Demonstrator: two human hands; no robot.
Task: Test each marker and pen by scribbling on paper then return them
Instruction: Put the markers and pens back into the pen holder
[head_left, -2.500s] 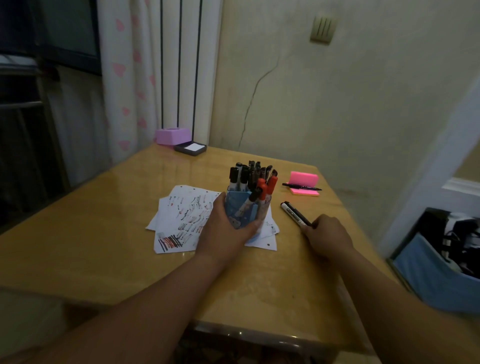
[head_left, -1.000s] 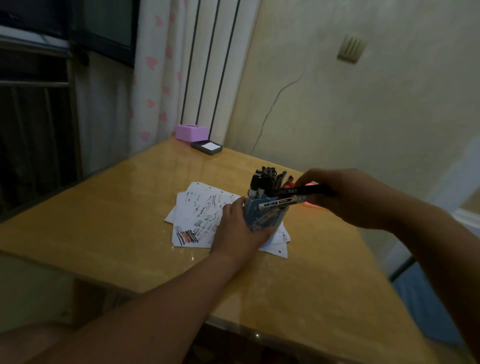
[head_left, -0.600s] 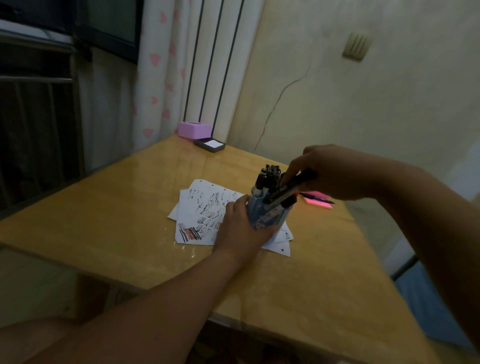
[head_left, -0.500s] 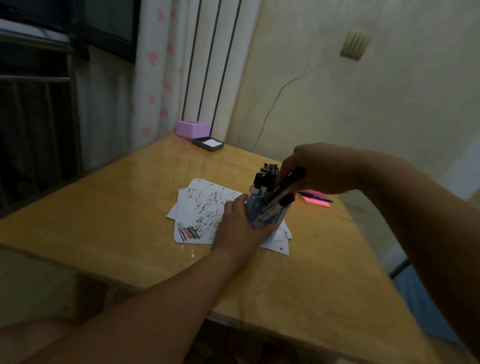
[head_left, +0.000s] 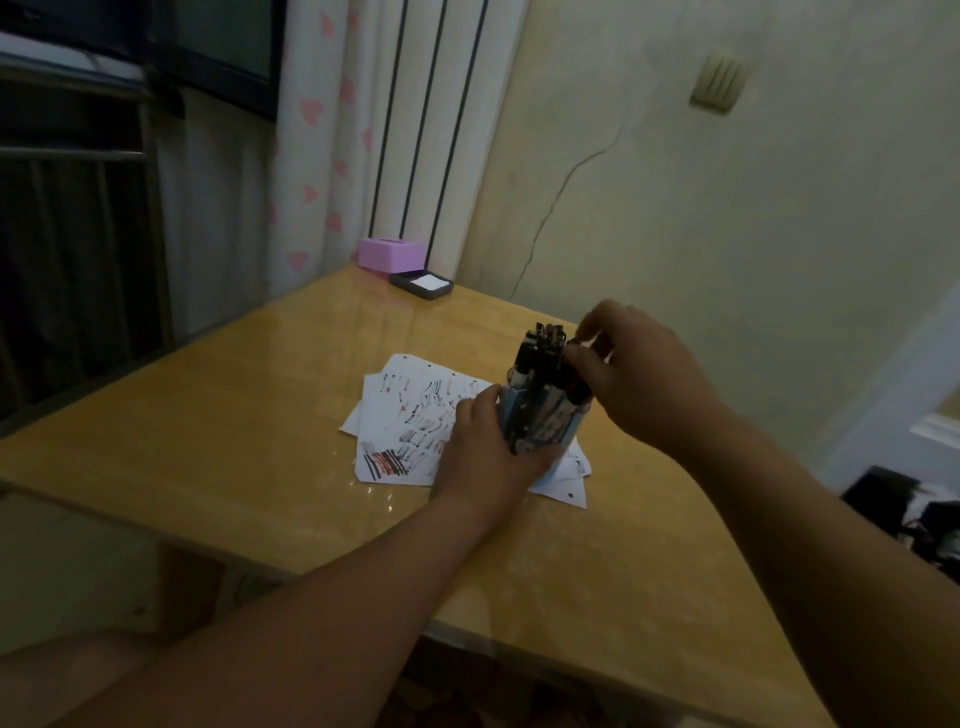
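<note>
On the tabletop (head_left: 260, 441), toward its right side, a blue cup (head_left: 540, 426) crammed with pens and markers (head_left: 540, 348) stands on loose sheets of scribbled paper (head_left: 400, 415). The left hand (head_left: 483, 452) grips the cup, fingers wrapped round its near side. The right hand (head_left: 639, 374) is at the rim with fingers bent, and seems to pinch the top of one marker (head_left: 574, 387) that leans at the cup's right edge. The hand hides how deep that marker sits.

The cup looks full, so the main risk is a jam. Forcing the marker down at a slant could wedge it against its neighbours or lever one out over the rim. A hard push could also tip the cup away from the left hand if that grip slackens. The sheets underneath may slide on the glossy tabletop and carry the cup with them. Letting go too soon could leave the marker perched, ready to fall and roll off the nearby edge.
</note>
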